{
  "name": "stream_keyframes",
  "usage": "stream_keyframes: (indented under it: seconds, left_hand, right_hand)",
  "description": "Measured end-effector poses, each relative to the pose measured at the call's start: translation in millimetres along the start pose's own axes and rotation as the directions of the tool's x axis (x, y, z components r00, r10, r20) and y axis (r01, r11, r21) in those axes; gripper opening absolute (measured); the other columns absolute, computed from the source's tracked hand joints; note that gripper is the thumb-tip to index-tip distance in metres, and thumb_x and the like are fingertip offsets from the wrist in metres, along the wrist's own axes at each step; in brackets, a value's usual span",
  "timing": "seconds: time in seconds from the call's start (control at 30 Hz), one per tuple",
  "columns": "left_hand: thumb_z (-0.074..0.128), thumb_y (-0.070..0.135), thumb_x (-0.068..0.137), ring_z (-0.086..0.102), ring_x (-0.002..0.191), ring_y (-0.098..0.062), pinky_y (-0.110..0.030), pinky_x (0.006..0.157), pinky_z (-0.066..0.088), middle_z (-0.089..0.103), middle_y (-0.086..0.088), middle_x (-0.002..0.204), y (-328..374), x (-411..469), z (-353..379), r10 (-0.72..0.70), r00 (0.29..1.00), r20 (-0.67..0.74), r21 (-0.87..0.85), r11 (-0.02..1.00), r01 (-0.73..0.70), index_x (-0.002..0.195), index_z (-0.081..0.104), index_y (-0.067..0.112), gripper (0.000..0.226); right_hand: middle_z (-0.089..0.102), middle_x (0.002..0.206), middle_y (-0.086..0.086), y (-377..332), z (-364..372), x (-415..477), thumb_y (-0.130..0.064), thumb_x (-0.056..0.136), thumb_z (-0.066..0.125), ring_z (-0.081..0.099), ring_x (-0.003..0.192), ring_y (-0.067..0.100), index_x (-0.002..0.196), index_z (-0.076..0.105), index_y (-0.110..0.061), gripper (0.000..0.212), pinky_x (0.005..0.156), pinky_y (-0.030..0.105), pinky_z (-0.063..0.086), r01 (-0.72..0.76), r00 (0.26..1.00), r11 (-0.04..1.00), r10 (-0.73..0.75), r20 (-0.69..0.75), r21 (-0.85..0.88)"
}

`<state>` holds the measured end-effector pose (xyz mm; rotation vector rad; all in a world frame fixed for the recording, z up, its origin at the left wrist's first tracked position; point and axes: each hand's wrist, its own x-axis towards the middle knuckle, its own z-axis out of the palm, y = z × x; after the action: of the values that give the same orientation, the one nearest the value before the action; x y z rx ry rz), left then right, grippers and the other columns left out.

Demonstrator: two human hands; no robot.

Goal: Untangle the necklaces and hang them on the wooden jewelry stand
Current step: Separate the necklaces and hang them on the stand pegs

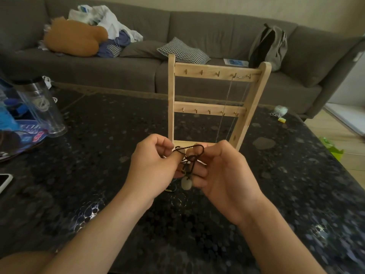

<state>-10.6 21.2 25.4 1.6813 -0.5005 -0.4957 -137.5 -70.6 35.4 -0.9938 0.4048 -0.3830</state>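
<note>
The wooden jewelry stand [214,107] stands upright on the dark table, with two rails of small brass hooks. A thin silver necklace [225,107] hangs from hooks at the right of its top rail. Just in front of the stand's base, my left hand [152,167] and my right hand [223,171] both pinch a tangled black cord necklace [192,157]. Its pale stone pendant [186,183] dangles below, between my hands. A small ring or clasp shows under my left hand, too blurred to identify.
A clear tumbler [39,107] and blue packaging [11,125] sit at the table's left, a phone [5,181] at the left edge. Small items [280,112] lie at the far right corner. A grey sofa [197,36] with cushions, clothes and a backpack runs behind the table.
</note>
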Motion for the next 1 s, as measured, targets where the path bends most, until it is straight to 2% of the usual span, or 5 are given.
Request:
stream_keyframes:
  seconds: [0.3,0.5,0.77,0.9,1.0]
  left_hand:
    - [0.062,0.02,0.11,0.081,0.095,-0.011,-0.03,0.079,0.064,0.084,0.007,0.097,-1,-1,3,-0.058,0.974,0.219,-0.054,0.996,0.071,0.108,0.083,0.03,0.024]
    - [0.051,0.01,0.111,0.078,0.102,-0.022,-0.046,0.101,0.056,0.084,-0.006,0.101,3,4,2,-0.167,0.963,0.209,-0.303,0.926,0.227,0.108,0.083,0.021,0.035]
    - [0.066,0.036,0.106,0.078,0.107,-0.033,-0.055,0.11,0.053,0.077,-0.009,0.094,8,2,-2,-0.19,0.962,0.198,-0.321,0.915,0.246,0.082,0.076,0.018,0.031]
    - [0.06,0.028,0.11,0.079,0.084,-0.021,-0.055,0.108,0.056,0.078,-0.005,0.085,12,-3,0,-0.204,0.95,0.235,-0.357,0.891,0.28,0.106,0.079,0.012,0.026]
    - [0.053,0.025,0.113,0.081,0.1,-0.019,-0.054,0.111,0.051,0.084,-0.005,0.097,13,-3,0,-0.195,0.956,0.221,-0.339,0.904,0.262,0.118,0.079,0.018,0.027]
  right_hand:
    - [0.058,0.077,0.0,-4,3,1,-0.019,0.102,0.05,0.026,0.051,0.007,0.073,0.072,-0.017,0.036,0.043,0.018,0.02,-0.013,0.997,0.996,0.02,-0.069,0.092]
    - [0.058,0.07,0.001,1,-3,3,-0.009,0.097,0.071,0.038,0.05,0.008,0.104,0.076,-0.001,0.011,0.043,0.02,0.029,-0.032,0.974,0.963,-0.03,-0.223,-0.267]
    - [0.078,0.078,0.003,0,-2,3,-0.019,0.097,0.078,0.048,0.045,0.005,0.101,0.077,-0.012,0.009,0.043,0.017,0.036,0.034,0.934,0.911,-0.175,-0.312,-0.411]
    - [0.078,0.076,0.003,4,3,3,-0.02,0.103,0.07,0.055,0.045,0.004,0.098,0.078,-0.017,0.01,0.043,0.017,0.043,0.06,0.922,0.859,-0.242,-0.301,-0.508]
    - [0.075,0.07,-0.004,10,0,6,-0.031,0.099,0.076,0.06,0.051,0.002,0.095,0.082,-0.024,0.01,0.05,0.016,0.046,0.086,0.882,0.827,-0.323,-0.344,-0.556]
